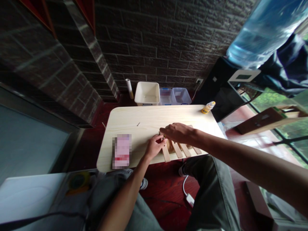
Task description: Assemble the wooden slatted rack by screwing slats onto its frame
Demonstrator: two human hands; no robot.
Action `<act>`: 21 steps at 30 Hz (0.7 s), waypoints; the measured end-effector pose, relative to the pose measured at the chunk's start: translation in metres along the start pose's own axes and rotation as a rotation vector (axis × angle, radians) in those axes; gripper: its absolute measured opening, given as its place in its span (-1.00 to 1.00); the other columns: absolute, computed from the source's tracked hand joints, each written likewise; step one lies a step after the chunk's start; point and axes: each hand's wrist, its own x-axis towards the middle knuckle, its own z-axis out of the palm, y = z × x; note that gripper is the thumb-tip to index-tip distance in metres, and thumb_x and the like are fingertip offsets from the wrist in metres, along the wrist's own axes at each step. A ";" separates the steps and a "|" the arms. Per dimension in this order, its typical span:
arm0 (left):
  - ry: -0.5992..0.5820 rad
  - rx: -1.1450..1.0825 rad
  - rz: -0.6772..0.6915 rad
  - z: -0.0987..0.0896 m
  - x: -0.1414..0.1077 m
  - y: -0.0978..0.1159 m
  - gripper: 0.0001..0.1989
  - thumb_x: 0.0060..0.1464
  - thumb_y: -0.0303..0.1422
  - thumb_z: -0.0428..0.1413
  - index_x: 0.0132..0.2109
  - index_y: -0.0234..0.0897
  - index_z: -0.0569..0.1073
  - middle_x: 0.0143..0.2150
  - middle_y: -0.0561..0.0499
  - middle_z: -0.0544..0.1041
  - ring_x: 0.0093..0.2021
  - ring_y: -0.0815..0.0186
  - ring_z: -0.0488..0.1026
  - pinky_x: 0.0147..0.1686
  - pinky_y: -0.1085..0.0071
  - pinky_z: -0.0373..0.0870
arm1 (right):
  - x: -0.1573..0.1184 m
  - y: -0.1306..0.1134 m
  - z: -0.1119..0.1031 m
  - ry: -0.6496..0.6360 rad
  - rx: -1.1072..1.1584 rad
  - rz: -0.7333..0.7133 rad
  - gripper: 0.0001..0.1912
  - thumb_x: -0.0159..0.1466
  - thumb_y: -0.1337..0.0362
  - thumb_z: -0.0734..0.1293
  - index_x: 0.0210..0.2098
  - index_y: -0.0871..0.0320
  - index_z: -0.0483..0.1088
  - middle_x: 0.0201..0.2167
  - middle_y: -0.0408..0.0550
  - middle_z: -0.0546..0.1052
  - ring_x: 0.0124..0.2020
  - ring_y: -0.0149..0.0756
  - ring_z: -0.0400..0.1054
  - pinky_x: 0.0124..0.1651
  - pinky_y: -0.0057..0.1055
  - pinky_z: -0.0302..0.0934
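Note:
On the pale wooden table (pixel 149 118) lies a slatted wooden piece (pixel 177 150), its several light slats side by side and jutting past the near edge. My left hand (pixel 154 147) pinches at the leftmost slat, around a small brass-coloured bit that is too small to name. Just above it, my right hand (pixel 178 132) is closed with its knuckles up, over the far part of the slats. What the right fingers grip is hidden beneath the hand. A thin dark screw-like piece (pixel 138 124) rests on the table to the left.
A blurred-out pink box-like item (pixel 122 151) lies at the table's left. A small yellow-capped bottle (pixel 208 107) stands at the far right corner. Behind the table are a cream bin (pixel 147 91) and clear plastic boxes (pixel 181 95). A white power strip (pixel 190 199) hangs near my legs.

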 end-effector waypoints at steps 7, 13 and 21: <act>0.024 0.031 -0.007 -0.001 -0.001 0.003 -0.82 0.12 -0.32 0.17 -0.19 -0.28 0.61 -0.42 0.08 0.46 -0.44 0.45 0.34 -0.40 0.56 0.27 | -0.002 -0.001 0.003 0.045 0.046 0.051 -0.77 0.44 0.27 0.19 -0.01 0.26 0.34 -0.36 0.05 0.56 -0.35 -0.25 0.50 -0.45 -0.47 0.07; 0.021 -0.016 -0.034 0.000 -0.001 0.006 -0.82 0.10 -0.33 0.17 -0.20 -0.31 0.62 -0.42 0.06 0.47 -0.44 0.44 0.34 -0.42 0.56 0.28 | -0.006 -0.001 0.008 0.043 0.058 0.099 -0.71 0.43 0.24 0.21 0.07 0.27 0.28 -0.27 0.11 0.56 -0.34 -0.24 0.49 -0.40 -0.46 0.14; 0.015 0.005 0.002 0.000 0.000 0.003 -0.82 0.13 -0.33 0.14 -0.21 -0.30 0.60 -0.37 0.05 0.49 -0.40 0.43 0.36 -0.39 0.56 0.29 | -0.003 0.001 0.002 0.027 0.004 -0.047 -0.78 0.43 0.35 0.15 0.00 0.16 0.35 -0.26 0.00 0.57 -0.30 -0.27 0.48 -0.32 -0.42 0.18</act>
